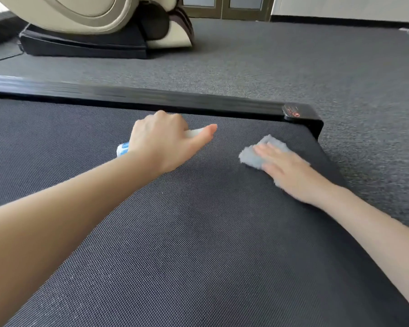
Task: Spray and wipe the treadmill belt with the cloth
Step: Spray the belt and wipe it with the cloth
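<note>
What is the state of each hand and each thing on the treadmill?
White spray bottle with blue label: held sideways in the left hand, mostly hidden.
Pale blue fluffy cloth: bunched on the dark woven treadmill belt.
Left hand: grips the bottle, forefinger straight.
Right hand: flat, pressing the cloth.
Belt: wetness unclear.

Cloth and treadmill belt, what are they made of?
The cloth looks like soft fleece or microfibre: it is pale blue-grey with fluffy, fuzzy edges. The treadmill belt looks like matte dark rubber or vinyl with a fine grid texture. I cannot tell which.
</note>
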Tool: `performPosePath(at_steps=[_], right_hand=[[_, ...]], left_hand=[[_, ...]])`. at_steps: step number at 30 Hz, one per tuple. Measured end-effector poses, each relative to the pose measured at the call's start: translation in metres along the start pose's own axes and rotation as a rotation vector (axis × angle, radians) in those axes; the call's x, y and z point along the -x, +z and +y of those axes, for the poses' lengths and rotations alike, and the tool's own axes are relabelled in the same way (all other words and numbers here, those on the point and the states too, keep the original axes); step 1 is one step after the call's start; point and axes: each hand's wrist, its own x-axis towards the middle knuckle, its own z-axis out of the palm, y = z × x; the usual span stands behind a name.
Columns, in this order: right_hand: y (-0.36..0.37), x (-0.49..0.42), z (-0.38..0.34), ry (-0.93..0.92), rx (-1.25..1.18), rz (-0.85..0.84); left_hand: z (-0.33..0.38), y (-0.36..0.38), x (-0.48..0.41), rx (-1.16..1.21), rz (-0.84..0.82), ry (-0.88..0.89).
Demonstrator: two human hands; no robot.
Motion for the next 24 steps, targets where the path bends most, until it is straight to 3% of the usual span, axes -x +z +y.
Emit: performPosePath(at_steps=[3, 5, 8, 13, 16, 20, 24], right_hand=[[-0.003, -0.067, 0.03, 0.309, 0.122, 0.083], [0.001, -0.1, 0.028, 0.373, 0.122, 0.077], [0.014, -0.099, -0.016, 0.171, 0.075, 0.054], [0.023, 0.034, -0.103, -0.292, -0.211, -0.015], [0.017, 0.065, -0.099, -0.363, -0.137, -0.086], [0.011, 0.014, -0.05, -0.229, 0.049, 0.002], [0.008, -0.058, 0.012, 0.104, 0.028, 0.057]], left_hand=[[-0.01, -0.003, 0.005, 0.031, 0.005, 0.009], [-0.019, -0.005, 0.008, 0.032, 0.005, 0.002], [-0.028, -0.008, 0.011, 0.045, 0.003, -0.033], [-0.027, -0.008, 0.017, 0.034, -0.013, -0.023], [-0.023, -0.01, 0.018, 0.014, -0.039, -0.017], [-0.021, -0.012, 0.017, 0.015, -0.049, -0.014], [-0.021, -0.012, 0.016, 0.013, -0.05, -0.022]])
